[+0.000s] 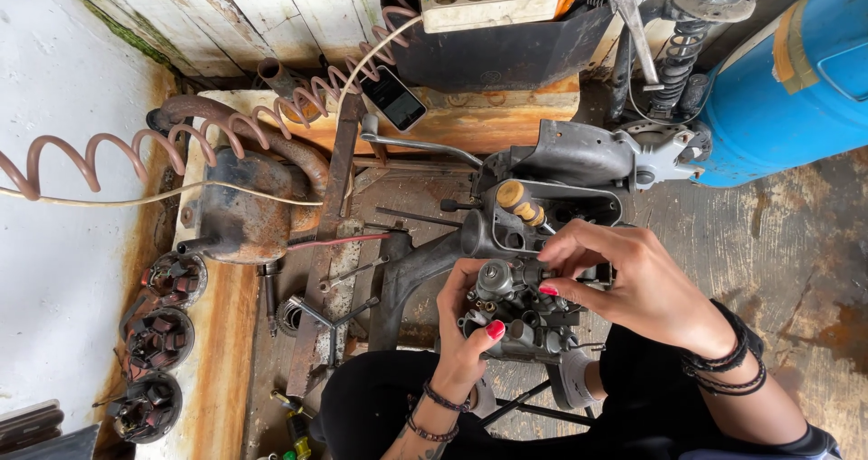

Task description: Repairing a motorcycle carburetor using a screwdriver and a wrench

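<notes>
A grey metal carburettor (520, 311) sits between my two hands, over my dark-trousered lap. My left hand (466, 333) grips it from the left side, thumb across its body. My right hand (633, 284) comes in from the right, fingers curled over its top and pinching a small part there. Just beyond it lies a grey engine casing (570, 166), with a yellow-handled screwdriver (520, 201) resting in its opening.
A rusty tank-like part (244, 207) and a coiled brown hose (117, 153) lie at left. Three round stator plates (158, 338) line the left wall. A phone (393, 98), a power strip (488, 1), a shock spring (678, 62) and a blue barrel (787, 80) stand behind.
</notes>
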